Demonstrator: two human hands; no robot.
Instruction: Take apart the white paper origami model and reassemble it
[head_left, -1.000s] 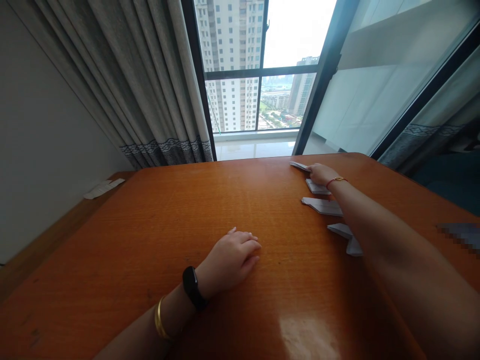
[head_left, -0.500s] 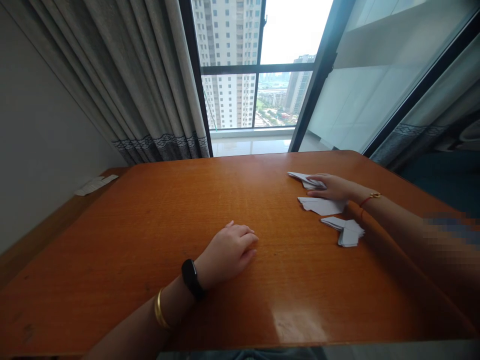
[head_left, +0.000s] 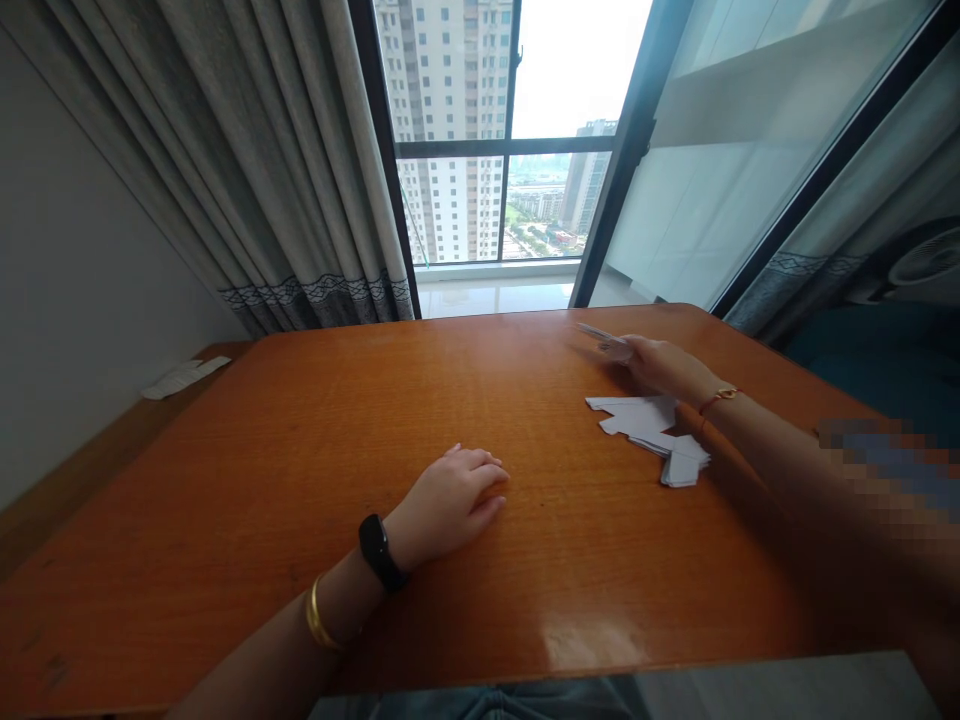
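Note:
My left hand (head_left: 452, 505) rests palm down on the wooden table (head_left: 300, 480), fingers loosely spread and holding nothing. At the far right, my right hand (head_left: 664, 365) grips some folded white paper (head_left: 615, 348), slightly blurred and just above the tabletop. Nearer to me lie more white paper pieces, a flat one (head_left: 637, 412) and a folded bundle (head_left: 683, 464), overlapping each other below my right wrist.
More white paper (head_left: 186, 377) lies on a ledge beyond the table's left edge. Behind the table hang a grey curtain (head_left: 300, 180) and a window. A round fan-like object (head_left: 926, 255) stands at the far right.
My right hand has closed on the far paper and lifted it off the table. The flat piece now touches the folded bundle. My left hand stays in place; the view has shifted slightly.

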